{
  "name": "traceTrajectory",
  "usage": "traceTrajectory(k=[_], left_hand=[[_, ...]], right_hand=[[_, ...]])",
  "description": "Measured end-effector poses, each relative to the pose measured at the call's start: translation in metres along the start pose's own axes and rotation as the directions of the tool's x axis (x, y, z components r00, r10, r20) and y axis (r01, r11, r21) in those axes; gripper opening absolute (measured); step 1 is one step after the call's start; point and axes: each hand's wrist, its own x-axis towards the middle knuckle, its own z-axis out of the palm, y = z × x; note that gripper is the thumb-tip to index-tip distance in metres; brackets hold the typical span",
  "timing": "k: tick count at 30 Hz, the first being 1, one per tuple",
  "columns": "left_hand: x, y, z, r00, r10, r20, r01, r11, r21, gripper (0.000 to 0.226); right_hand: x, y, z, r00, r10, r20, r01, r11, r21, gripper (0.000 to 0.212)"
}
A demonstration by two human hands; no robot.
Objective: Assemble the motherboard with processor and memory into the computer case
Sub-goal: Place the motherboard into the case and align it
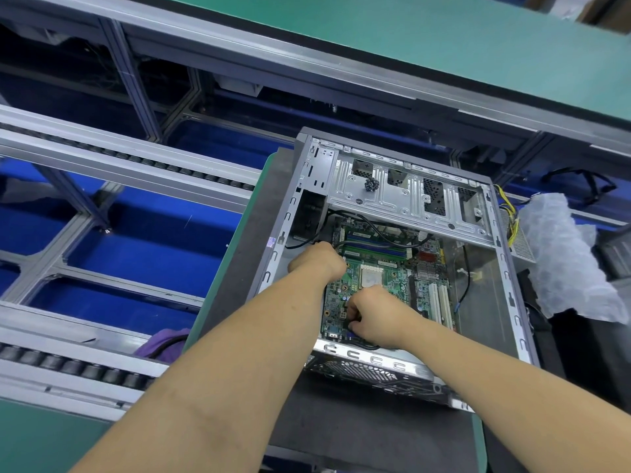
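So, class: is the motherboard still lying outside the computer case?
No, the motherboard already sits inside the open computer case, with both hands reaching onto it.

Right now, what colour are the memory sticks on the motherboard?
Blue. The memory sticks lie seated on the green motherboard, clearest in the head view.
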Motion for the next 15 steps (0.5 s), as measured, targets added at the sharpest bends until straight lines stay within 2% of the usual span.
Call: traceTrajectory(k=[3,11,15], left_hand=[[0.0007,-0.0001,0.0005,1.000,0.002,-0.003,-0.001,0.999,0.048,0.024],[0.0024,-0.0031,0.0034,1.000,0.000,-0.020,0.004,0.981,0.192,0.011],[0.0029,-0.0039,0.0050,1.000,0.019,-0.017,-0.014,0.966,0.258,0.024]], right_hand=[[0.0007,-0.0008,-0.0001,1.000,-0.003,0.005,0.003,1.000,-0.008,0.015],[0.0008,-0.0068,-0.0021,1.000,-0.014,0.015,0.015,0.999,-0.049,0.012],[0.0002,-0.0061,-0.0025,1.000,-0.022,0.005,0.022,0.999,-0.033,0.011]])
